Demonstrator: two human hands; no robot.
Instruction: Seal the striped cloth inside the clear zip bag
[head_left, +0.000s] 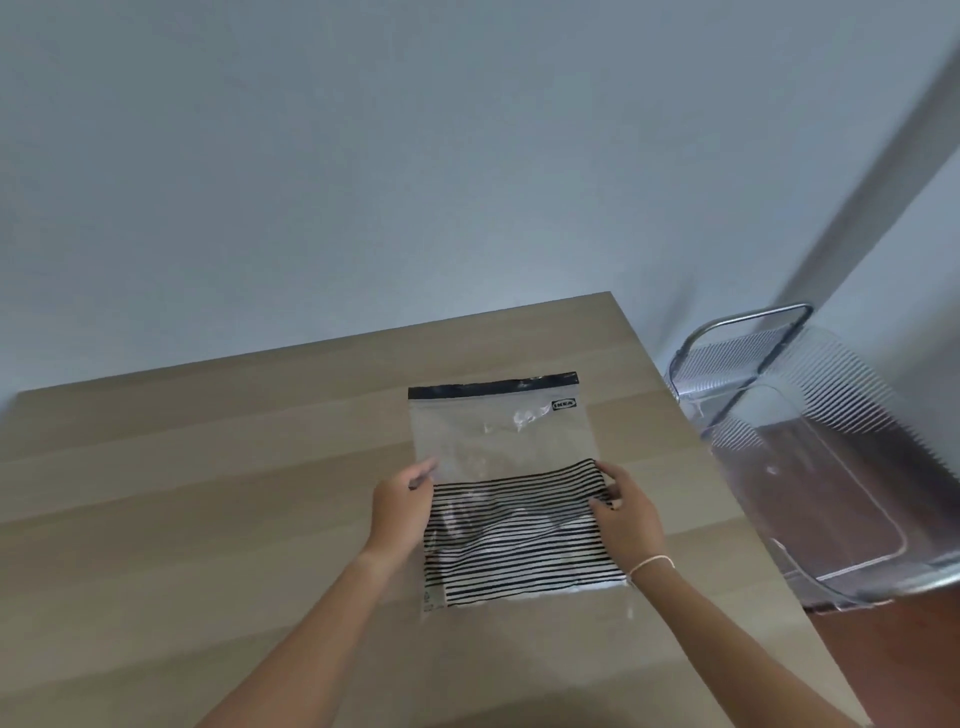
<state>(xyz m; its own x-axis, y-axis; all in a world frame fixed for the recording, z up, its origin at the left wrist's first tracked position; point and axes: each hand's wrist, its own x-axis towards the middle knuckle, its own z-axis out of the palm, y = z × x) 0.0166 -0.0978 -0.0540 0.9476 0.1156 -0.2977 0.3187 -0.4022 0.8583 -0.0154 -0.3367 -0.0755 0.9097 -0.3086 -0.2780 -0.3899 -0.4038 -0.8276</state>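
A clear zip bag (498, 436) lies flat on the wooden table (208, 493), its black zip strip at the far end. The black-and-white striped cloth (519, 540) fills the near half of the bag. My left hand (402, 506) rests against the bag's left edge, fingers on the plastic beside the cloth's far corner. My right hand (626, 512) grips the bag's right edge with the thumb on the cloth's far right corner. The black strip looks flat along its whole width; whether it is pressed closed I cannot tell.
A clear plastic chair (810, 457) with a metal frame stands just past the table's right edge. A pale wall runs behind the table. Bare tabletop stretches to the left of the bag.
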